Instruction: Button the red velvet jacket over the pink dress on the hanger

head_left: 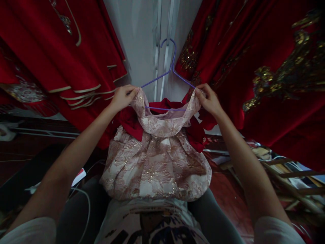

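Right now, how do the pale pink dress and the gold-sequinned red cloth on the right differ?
Decoration: the pale pink dress carries a glinting floral pattern; the red cloth has dense gold sequins. Support: the left hand and right hand pinch the dress at its shoulders; the red cloth hangs at the side. Extent: the dress fits in frame; the red cloth runs past it. Both have shiny decoration.

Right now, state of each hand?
Left hand: closed, holding the pink dress at one shoulder.
Right hand: closed, holding its other shoulder.
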`<state>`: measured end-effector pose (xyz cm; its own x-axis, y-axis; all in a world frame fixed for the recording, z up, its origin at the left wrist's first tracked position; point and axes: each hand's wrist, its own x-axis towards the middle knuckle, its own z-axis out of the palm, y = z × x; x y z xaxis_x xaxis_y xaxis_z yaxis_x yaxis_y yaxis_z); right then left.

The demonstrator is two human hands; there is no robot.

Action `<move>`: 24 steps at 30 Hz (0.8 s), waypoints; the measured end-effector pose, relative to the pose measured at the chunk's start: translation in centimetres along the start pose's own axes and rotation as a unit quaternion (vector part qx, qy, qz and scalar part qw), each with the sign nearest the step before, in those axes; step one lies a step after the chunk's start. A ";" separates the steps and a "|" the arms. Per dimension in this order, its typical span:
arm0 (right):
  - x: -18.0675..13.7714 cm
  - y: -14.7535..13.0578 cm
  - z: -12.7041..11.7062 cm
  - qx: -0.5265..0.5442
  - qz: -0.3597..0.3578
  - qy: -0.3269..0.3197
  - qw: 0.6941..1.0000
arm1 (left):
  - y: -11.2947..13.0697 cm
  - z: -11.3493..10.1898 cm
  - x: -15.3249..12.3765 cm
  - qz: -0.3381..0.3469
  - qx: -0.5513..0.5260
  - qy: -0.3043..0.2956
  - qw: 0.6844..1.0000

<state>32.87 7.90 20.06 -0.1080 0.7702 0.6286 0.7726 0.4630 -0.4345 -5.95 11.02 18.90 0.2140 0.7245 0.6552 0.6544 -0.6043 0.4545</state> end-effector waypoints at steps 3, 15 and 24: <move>0.2 0.3 0.0 0.014 -0.011 -0.007 1.000 | -1.3 -0.5 -0.6 -0.065 -0.083 0.001 0.994; 0.6 1.1 0.7 0.096 -0.041 0.023 0.994 | -7.0 -1.0 -6.6 -0.375 -0.266 -0.215 0.861; 0.6 0.8 0.6 0.103 -0.033 0.016 0.994 | -5.0 -0.5 -4.1 -0.449 -0.394 -0.174 0.783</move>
<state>33.06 9.05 19.69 -0.1323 0.7223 0.6788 0.6199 0.5946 -0.5120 -10.45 10.93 14.20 0.1984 0.9384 -0.2830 0.0323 0.2823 0.9588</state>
